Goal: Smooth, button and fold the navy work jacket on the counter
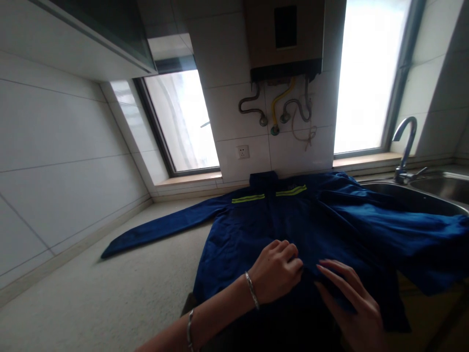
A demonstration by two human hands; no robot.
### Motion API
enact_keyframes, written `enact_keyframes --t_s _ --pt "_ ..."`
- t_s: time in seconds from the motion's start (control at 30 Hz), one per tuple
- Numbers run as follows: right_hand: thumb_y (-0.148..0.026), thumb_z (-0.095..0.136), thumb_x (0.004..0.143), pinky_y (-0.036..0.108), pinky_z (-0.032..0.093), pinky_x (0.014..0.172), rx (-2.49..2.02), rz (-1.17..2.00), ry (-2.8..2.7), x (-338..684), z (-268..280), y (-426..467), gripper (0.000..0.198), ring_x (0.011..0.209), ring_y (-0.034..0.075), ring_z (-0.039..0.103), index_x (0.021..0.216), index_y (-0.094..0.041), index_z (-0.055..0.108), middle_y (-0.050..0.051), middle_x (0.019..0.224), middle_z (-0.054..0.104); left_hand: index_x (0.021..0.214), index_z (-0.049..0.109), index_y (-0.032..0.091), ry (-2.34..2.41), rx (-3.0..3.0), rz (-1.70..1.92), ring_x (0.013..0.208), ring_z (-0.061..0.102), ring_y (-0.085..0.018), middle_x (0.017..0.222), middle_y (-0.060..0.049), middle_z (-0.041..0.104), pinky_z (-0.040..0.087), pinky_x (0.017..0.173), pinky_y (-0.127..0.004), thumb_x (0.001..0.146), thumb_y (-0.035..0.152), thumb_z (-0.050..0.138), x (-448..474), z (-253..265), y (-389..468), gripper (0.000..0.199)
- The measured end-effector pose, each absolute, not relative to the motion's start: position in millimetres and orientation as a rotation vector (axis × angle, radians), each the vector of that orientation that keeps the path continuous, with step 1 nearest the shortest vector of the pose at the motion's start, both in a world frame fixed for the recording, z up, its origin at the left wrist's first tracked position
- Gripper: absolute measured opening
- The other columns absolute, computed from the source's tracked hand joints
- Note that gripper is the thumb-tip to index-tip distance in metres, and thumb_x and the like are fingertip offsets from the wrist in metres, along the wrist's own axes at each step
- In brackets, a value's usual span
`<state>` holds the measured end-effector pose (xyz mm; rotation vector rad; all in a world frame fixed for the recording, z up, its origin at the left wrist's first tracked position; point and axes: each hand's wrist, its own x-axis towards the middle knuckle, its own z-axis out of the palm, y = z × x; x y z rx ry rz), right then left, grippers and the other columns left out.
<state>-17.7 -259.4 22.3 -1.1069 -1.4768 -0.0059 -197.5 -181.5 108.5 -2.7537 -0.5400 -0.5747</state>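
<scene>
A dark blue work jacket (252, 234) with yellow-green stripes lies spread on the countertop, collar toward the wall. One sleeve stretches out to the left; the other drapes to the right by the sink. My left hand (280, 269), with two bracelets on the arm, is closed on the jacket's front near the lower middle; its fingertips are hidden. Just to the right, my right hand (351, 298) is held low over the jacket. Its fingers are stretched out and its thumb is apart from them. Dark fabric shows behind that gap.
The pale countertop (146, 274) runs along the tiled wall. At the right is a steel sink (447, 188) with a faucet (405, 146). A water heater (286, 39) with pipes hangs above, between two windows. A cabinet (73, 39) juts out at upper left.
</scene>
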Motion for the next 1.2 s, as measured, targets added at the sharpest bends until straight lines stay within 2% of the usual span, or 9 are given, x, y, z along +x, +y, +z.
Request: enact_keyframes --t_s 0.07,0.13,0.23,0.3,0.47,0.57,0.67,0.8,1.2 --pt "-0.032 0.063 0.078 0.026 0.055 0.067 -1.141 0.252 -1.352 -25.7 17.3 -273.8 0.017 0.075 0.018 0.064 0.088 -0.021 0.071 0.006 0.082 0.067 0.084 0.058 0.017 -0.553 -2.757 -0.499 0.083 0.052 -0.015 0.088 -0.004 0.058 0.041 0.076 -0.03 0.09 0.028 0.044 -198.4 112.0 -184.1 0.019" --pt "-0.044 0.058 0.081 0.023 0.053 0.053 -1.158 0.667 -1.277 -35.1 13.7 -282.1 0.03 0.058 0.016 0.062 0.08 -0.017 0.071 0.006 0.068 0.065 0.082 0.058 0.017 -0.558 -2.779 -0.454 0.082 0.053 -0.016 0.085 -0.004 0.058 0.04 0.076 -0.031 0.089 0.027 0.043 -197.9 112.9 -187.2 0.019" --pt "-0.062 0.053 0.077 0.028 0.054 0.051 -1.065 1.19 -1.097 -49.1 12.7 -280.2 0.053 0.062 0.02 0.064 0.085 -0.013 0.071 0.011 0.078 0.068 0.082 0.061 0.018 -0.581 -2.921 -0.433 0.083 0.054 -0.016 0.083 -0.002 0.06 0.04 0.078 -0.031 0.087 0.029 0.049 -194.5 110.0 -191.8 0.017" --pt "-0.065 0.057 0.072 0.031 0.055 0.056 -1.007 1.313 -0.954 -56.8 13.2 -274.1 0.058 0.071 0.023 0.066 0.087 -0.011 0.071 0.013 0.083 0.068 0.083 0.063 0.018 -0.629 -3.07 -0.42 0.081 0.056 -0.015 0.081 -0.002 0.062 0.042 0.077 -0.028 0.084 0.029 0.054 -192.9 108.2 -193.3 0.014" --pt "-0.056 0.069 0.067 0.028 0.053 0.052 -0.976 1.294 -0.757 -69.4 7.2 -267.2 0.048 0.071 0.023 0.065 0.081 -0.01 0.072 0.012 0.077 0.068 0.085 0.069 0.015 -0.658 -3.521 -0.353 0.076 0.06 -0.012 0.083 -0.003 0.068 0.044 0.069 -0.018 0.08 0.025 0.06 -199.9 112.8 -185.0 0.015" --pt "-0.055 0.07 0.065 0.026 0.052 0.045 -0.982 1.262 -0.737 -73.5 1.1 -267.9 0.046 0.064 0.022 0.064 0.079 -0.011 0.072 0.011 0.073 0.068 0.091 0.07 0.013 -0.9 -3.68 -0.405 0.07 0.06 -0.012 0.078 -0.003 0.068 0.043 0.062 -0.018 0.087 0.035 0.051 -204.9 114.1 -175.3 0.03" --pt "-0.056 0.071 0.063 0.026 0.05 0.041 -1.009 1.227 -0.774 -75.1 -1.6 -267.3 0.048 0.052 0.018 0.061 0.073 -0.01 0.072 0.011 0.068 0.067 0.099 0.069 0.013 -1.118 -3.707 -0.469 0.062 0.056 -0.01 0.072 -0.001 0.065 0.039 0.054 -0.016 0.082 0.045 0.056 -202.4 108.5 -170.1 0.038" --pt "-0.06 0.069 0.061 0.025 0.05 0.039 -1.006 1.196 -0.825 -76.8 -2.4 -266.1 0.051 0.044 0.015 0.058 0.068 -0.009 0.07 0.01 0.064 0.066 0.099 0.07 0.018 -0.927 -3.645 -0.458 0.059 0.052 -0.007 0.072 0.0 0.06 0.038 0.054 -0.016 0.073 0.043 0.068 -192.8 97.2 -171.3 0.036" --pt "-0.065 0.063 0.065 0.02 0.043 0.033 -1.127 1.06 -0.818 -89.9 12.2 -269.5 0.054 0.037 0.01 0.051 0.07 -0.011 0.065 0.004 0.056 0.061 0.102 0.067 0.014 -0.513 -3.482 -0.534 0.066 0.057 -0.009 0.078 -0.005 0.063 0.043 0.061 -0.017 0.088 0.037 0.05 -192.4 84.1 -162.2 0.032"
